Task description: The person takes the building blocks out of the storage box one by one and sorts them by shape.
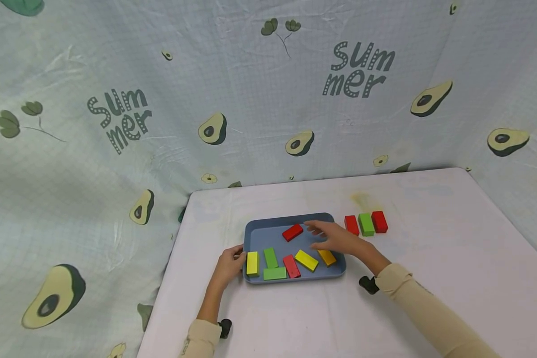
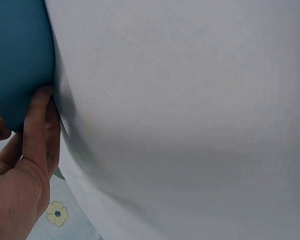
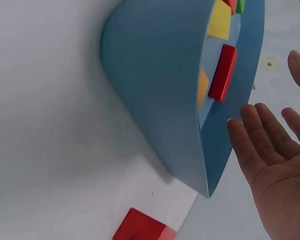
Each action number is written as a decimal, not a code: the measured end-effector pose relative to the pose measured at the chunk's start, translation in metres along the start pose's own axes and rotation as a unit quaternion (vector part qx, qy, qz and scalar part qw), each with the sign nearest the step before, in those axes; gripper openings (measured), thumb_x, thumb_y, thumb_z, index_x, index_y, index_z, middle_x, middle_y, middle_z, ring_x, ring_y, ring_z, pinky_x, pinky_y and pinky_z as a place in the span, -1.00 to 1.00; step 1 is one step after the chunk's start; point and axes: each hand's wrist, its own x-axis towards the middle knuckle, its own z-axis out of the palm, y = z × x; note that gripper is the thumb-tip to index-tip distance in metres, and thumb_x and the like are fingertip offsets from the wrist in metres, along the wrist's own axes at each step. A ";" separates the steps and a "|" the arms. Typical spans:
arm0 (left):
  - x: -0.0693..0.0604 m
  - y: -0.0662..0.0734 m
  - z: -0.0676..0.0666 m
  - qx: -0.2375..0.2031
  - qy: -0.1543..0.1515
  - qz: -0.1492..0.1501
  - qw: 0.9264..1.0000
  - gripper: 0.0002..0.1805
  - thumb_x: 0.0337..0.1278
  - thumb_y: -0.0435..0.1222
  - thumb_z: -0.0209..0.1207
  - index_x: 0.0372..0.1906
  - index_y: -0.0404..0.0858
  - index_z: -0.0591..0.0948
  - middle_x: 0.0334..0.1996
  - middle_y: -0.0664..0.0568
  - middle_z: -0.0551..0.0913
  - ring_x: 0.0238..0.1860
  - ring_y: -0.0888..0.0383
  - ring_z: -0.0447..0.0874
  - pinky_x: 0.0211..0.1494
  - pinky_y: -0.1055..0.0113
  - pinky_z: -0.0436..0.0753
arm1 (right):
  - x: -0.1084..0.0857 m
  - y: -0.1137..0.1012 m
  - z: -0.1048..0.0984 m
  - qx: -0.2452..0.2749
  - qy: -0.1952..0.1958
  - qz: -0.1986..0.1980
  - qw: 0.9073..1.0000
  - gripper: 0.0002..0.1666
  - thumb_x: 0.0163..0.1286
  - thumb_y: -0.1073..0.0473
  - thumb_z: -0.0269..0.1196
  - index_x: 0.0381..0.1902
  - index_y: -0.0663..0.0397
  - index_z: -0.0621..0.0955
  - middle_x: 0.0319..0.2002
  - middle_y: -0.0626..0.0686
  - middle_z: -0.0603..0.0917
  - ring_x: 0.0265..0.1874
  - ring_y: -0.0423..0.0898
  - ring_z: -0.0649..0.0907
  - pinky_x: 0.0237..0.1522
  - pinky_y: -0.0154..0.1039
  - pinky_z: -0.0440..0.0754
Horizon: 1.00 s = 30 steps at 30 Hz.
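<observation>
A blue-grey tray [image 1: 268, 226] lies on the table with several coloured blocks inside. My left hand [image 1: 229, 263] holds its left edge; in the left wrist view, fingers [image 2: 36, 120] press the outer wall [image 2: 22, 55]. Over the tray's right part hovers my right hand [image 1: 337, 238], fingers spread and holding nothing. Nearest to it in the tray are an orange block [image 1: 327, 257], partly hidden by that hand, and a red block [image 1: 292, 232]. Along the front lie a yellow block [image 1: 252, 263], two green blocks [image 1: 275, 273], another red block [image 1: 291, 266] and a tilted yellow block [image 1: 306, 260].
Right of the tray, a red block [image 1: 351, 224], a green block [image 1: 366, 224] and another red block [image 1: 379, 222] stand in a row on the white-covered table [image 1: 429, 238]. A cloth [image 1: 259, 89] printed with avocados hangs behind the table.
</observation>
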 end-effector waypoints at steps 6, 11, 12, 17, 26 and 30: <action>0.001 -0.002 0.000 -0.002 -0.001 -0.002 1.000 -0.56 0.31 -0.32 0.02 0.23 -0.41 0.44 -0.02 -0.16 0.57 -0.05 -0.02 0.56 -0.28 0.27 0.63 | 0.003 -0.005 0.007 0.009 -0.006 0.004 1.000 -0.23 0.21 0.13 0.34 0.34 0.18 0.32 0.15 0.20 0.48 0.08 0.11 0.50 0.04 0.00 0.50; 0.002 -0.002 0.000 -0.001 0.000 0.001 1.000 -0.56 0.31 -0.31 0.02 0.23 -0.41 0.44 -0.03 -0.16 0.57 -0.06 0.00 0.56 -0.30 0.28 0.62 | 0.005 -0.009 0.009 0.001 -0.013 0.003 1.000 -0.22 0.22 0.12 0.34 0.35 0.17 0.31 0.16 0.19 0.48 0.08 0.07 0.50 0.06 -0.03 0.49; 0.002 -0.002 0.000 -0.002 0.001 0.000 1.000 -0.56 0.31 -0.31 0.02 0.23 -0.41 0.44 -0.03 -0.16 0.57 -0.06 0.00 0.56 -0.30 0.28 0.62 | 0.006 -0.009 0.009 -0.004 -0.014 0.001 1.000 -0.22 0.22 0.11 0.34 0.35 0.17 0.31 0.16 0.18 0.48 0.09 0.06 0.50 0.06 -0.05 0.49; 0.001 0.000 0.000 -0.001 -0.002 0.000 1.000 -0.56 0.31 -0.31 0.01 0.24 -0.41 0.43 -0.01 -0.18 0.57 -0.05 -0.02 0.56 -0.31 0.27 0.62 | 0.011 -0.011 0.012 -0.016 -0.020 -0.012 1.000 -0.22 0.23 0.09 0.34 0.35 0.15 0.31 0.19 0.14 0.47 0.08 0.03 0.50 0.05 -0.06 0.50; 0.000 0.003 0.001 0.007 0.000 -0.005 1.000 -0.56 0.32 -0.32 0.01 0.24 -0.41 0.42 -0.01 -0.16 0.56 -0.05 0.00 0.56 -0.31 0.29 0.62 | 0.017 -0.018 0.018 -0.015 -0.027 -0.040 0.999 -0.22 0.22 0.08 0.34 0.34 0.17 0.32 0.17 0.13 0.48 0.07 0.05 0.52 0.05 -0.03 0.50; 0.001 0.002 0.001 0.006 0.001 -0.004 1.000 -0.56 0.32 -0.32 0.01 0.24 -0.41 0.43 -0.01 -0.16 0.56 -0.05 0.00 0.56 -0.32 0.28 0.62 | 0.020 -0.021 0.022 -0.011 -0.027 -0.047 0.998 -0.22 0.22 0.07 0.34 0.33 0.20 0.33 0.16 0.14 0.49 0.07 0.05 0.51 0.05 -0.01 0.50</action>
